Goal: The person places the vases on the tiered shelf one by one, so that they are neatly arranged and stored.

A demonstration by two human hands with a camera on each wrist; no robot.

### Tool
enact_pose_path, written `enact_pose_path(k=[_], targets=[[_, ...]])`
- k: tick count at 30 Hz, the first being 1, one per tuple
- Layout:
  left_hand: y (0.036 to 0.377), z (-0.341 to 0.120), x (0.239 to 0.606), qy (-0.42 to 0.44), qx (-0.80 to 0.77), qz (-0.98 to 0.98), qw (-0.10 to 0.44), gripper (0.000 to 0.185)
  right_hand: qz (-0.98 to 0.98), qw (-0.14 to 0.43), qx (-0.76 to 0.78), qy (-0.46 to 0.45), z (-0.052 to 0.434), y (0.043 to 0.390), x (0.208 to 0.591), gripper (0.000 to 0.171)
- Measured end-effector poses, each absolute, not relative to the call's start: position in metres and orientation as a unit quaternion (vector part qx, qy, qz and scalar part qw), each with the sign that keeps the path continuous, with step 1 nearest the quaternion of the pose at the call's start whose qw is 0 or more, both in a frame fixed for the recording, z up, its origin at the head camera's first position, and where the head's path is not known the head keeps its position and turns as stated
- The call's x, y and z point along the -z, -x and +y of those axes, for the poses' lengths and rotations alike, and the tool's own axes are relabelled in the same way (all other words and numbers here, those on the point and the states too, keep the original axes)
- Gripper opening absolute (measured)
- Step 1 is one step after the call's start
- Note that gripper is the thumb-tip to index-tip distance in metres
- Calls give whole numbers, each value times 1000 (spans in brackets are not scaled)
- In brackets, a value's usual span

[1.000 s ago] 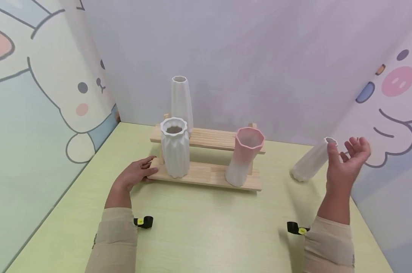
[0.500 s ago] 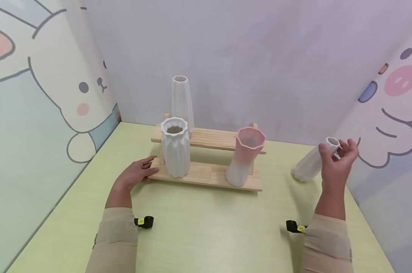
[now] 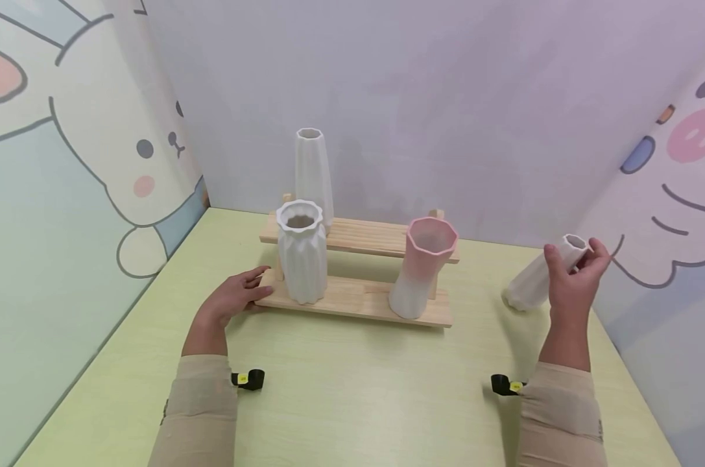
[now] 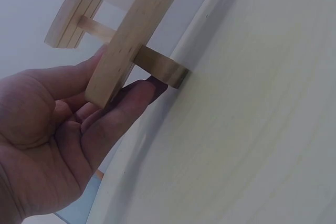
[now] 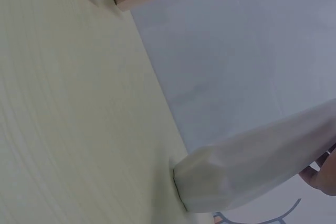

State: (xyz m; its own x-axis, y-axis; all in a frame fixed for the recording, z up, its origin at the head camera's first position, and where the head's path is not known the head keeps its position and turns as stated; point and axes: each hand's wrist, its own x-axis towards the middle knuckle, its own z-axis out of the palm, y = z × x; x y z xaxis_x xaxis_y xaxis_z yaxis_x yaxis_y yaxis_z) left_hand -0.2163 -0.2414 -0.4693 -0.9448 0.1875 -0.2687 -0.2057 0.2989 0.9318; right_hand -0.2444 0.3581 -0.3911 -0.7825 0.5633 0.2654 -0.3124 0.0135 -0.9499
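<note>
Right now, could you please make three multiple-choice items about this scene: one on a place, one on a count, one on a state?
1. Where does the pink faceted ceramic vase stand?
A. the two-step wooden shelf's lower step
B. the upper step
C. the green table

2. How many vases are visible?
A. two
B. three
C. four

3. How is the slim white ribbed vase by the right hand?
A. upright
B. tilted, base on the green table
C. lying flat

Answers:
1 A, its base sits on the front plank.
2 C, three on the shelf, one at the right.
3 B, fingers grip its neck and it leans; the left hand touches the shelf's end.
</note>
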Motion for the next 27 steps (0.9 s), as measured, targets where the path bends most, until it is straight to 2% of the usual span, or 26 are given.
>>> enact_pose_path(k=[20, 27], targets=[[218, -242, 470, 12, -574, 802, 164, 74, -623, 312, -709, 109, 367, 259, 392, 68], [219, -243, 471, 12, -574, 802, 167, 74, -665, 297, -663, 176, 371, 268, 395, 54]])
